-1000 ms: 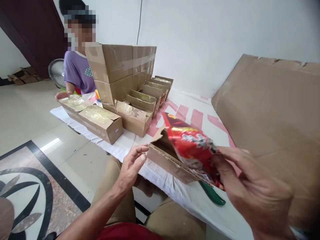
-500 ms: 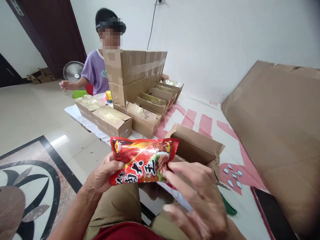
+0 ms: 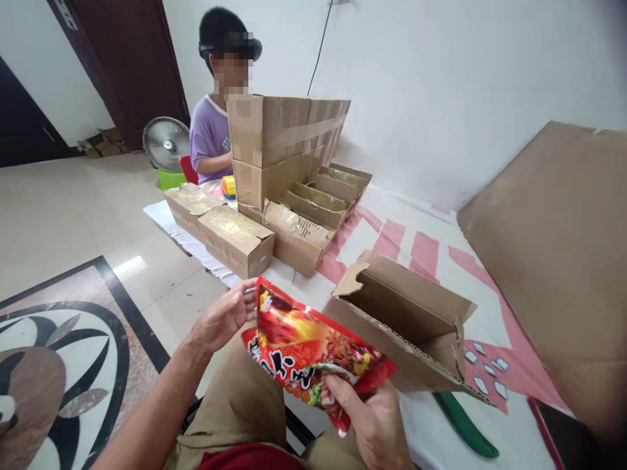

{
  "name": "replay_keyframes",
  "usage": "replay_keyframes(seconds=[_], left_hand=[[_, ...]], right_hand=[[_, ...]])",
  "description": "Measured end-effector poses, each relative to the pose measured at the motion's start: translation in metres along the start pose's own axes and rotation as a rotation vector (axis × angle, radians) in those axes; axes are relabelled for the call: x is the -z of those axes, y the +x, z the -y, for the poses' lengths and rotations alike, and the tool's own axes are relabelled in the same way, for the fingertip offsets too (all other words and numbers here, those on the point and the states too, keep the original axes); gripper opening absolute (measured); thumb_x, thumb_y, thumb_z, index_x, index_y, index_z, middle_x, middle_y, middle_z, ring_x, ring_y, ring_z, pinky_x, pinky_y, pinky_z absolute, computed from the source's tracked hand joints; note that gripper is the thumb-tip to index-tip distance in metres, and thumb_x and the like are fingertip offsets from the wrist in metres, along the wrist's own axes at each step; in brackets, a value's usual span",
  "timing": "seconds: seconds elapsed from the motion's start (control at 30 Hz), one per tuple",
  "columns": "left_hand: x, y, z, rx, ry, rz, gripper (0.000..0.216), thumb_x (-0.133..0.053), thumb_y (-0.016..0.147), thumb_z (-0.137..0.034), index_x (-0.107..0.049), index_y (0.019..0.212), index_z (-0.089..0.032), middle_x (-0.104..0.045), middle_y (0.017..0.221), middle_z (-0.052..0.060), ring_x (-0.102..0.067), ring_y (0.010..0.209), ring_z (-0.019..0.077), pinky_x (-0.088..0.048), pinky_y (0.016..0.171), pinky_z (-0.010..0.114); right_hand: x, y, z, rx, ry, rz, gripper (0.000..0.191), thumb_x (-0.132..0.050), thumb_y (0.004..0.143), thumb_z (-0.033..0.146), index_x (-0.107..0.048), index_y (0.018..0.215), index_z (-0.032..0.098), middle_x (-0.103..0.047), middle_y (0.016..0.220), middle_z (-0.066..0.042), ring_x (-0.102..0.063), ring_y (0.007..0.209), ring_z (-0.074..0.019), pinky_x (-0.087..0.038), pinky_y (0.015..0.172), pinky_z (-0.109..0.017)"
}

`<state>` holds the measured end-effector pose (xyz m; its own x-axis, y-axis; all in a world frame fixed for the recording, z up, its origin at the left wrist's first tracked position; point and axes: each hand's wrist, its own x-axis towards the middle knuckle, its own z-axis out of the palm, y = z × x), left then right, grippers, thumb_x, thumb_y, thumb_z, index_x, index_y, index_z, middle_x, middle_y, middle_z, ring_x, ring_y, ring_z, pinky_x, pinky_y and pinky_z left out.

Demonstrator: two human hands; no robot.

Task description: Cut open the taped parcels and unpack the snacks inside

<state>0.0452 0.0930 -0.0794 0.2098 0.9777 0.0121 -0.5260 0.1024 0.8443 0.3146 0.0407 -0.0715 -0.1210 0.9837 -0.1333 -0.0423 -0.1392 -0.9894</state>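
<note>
A shiny red food packet (image 3: 306, 336), printed with black characters and pictures of food and spices, is tilted above my lap. My right hand (image 3: 369, 414) grips its lower right corner, thumb on the front and fingers behind. My left hand (image 3: 228, 316) is at the packet's upper left edge, its fingers stretched out and partly hidden behind it, not closed around it. Just beyond the packet, to the right, an open cardboard box (image 3: 401, 320) lies on the cloth-covered table. Its visible interior is dark and shows no contents.
Stacked taped cartons (image 3: 287, 130) stand at the back, with open boxes (image 3: 308, 241) beside them. A person in a purple shirt (image 3: 208, 134) sits behind. Several small white squares (image 3: 484, 369), a green curved object (image 3: 465, 424) and a phone (image 3: 563, 431) lie right. Large cardboard (image 3: 548, 261) leans there.
My right hand has come onto the packet's lower right corner, and the packet has tilted down rightward. My left hand has loosened its grip. The other person's outstretched arm has drawn in.
</note>
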Motion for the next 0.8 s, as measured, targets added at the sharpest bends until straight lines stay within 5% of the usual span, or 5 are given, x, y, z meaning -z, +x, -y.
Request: replay_keyframes(seconds=[0.2, 0.3, 0.43, 0.57, 0.8], left_hand=[[-0.001, 0.083, 0.037, -0.029, 0.391, -0.229, 0.071, -0.08, 0.076, -0.051, -0.062, 0.135, -0.016, -0.061, 0.146, 0.019, -0.049, 0.144, 0.0382, -0.044, 0.115, 0.047], [-0.001, 0.127, 0.063, -0.064, 0.573, -0.417, 0.083, -0.075, 0.079, -0.043, -0.045, 0.152, -0.017, -0.046, 0.158, 0.022, -0.047, 0.146, 0.0371, -0.047, 0.112, 0.047], [-0.005, 0.173, 0.09, -0.085, 0.679, -0.572, 0.091, -0.075, 0.079, -0.034, -0.031, 0.158, -0.019, -0.032, 0.166, 0.022, -0.037, 0.153, 0.0361, -0.038, 0.121, 0.048], [-0.015, 0.203, 0.102, -0.12, 0.744, -0.65, 0.09, -0.073, 0.081, -0.027, -0.026, 0.157, -0.012, -0.032, 0.164, 0.025, -0.025, 0.159, 0.0333, -0.023, 0.129, 0.046], [-0.029, 0.258, 0.097, -0.123, 0.835, -0.688, 0.081, -0.077, 0.078, -0.026, -0.036, 0.147, -0.012, -0.045, 0.152, 0.025, -0.039, 0.15, 0.0348, -0.032, 0.124, 0.045]], right_hand=[[0.008, -0.002, -0.015, 0.286, -0.171, -0.256, 0.032, -0.086, 0.075, 0.039, -0.079, 0.099, 0.019, -0.081, 0.082, -0.008, -0.077, 0.068, -0.0246, -0.068, 0.062, -0.031], [0.004, -0.008, -0.026, 0.262, -0.189, -0.302, 0.041, -0.082, 0.079, 0.044, -0.077, 0.11, 0.018, -0.08, 0.081, -0.008, -0.076, 0.065, -0.0242, -0.067, 0.058, -0.03], [0.003, -0.014, -0.038, 0.21, -0.179, -0.37, 0.033, -0.08, 0.08, 0.051, -0.078, 0.093, 0.021, -0.079, 0.079, -0.008, -0.076, 0.067, -0.0252, -0.066, 0.056, -0.028], [0.009, -0.01, -0.042, 0.196, -0.173, -0.41, 0.035, -0.082, 0.076, 0.053, -0.078, 0.089, 0.021, -0.077, 0.073, -0.007, -0.075, 0.065, -0.0257, -0.065, 0.057, -0.029], [0.011, -0.008, -0.055, 0.197, -0.181, -0.452, 0.05, -0.077, 0.082, 0.057, -0.078, 0.117, 0.021, -0.082, 0.089, -0.007, -0.073, 0.055, -0.0203, -0.065, 0.057, -0.025]])
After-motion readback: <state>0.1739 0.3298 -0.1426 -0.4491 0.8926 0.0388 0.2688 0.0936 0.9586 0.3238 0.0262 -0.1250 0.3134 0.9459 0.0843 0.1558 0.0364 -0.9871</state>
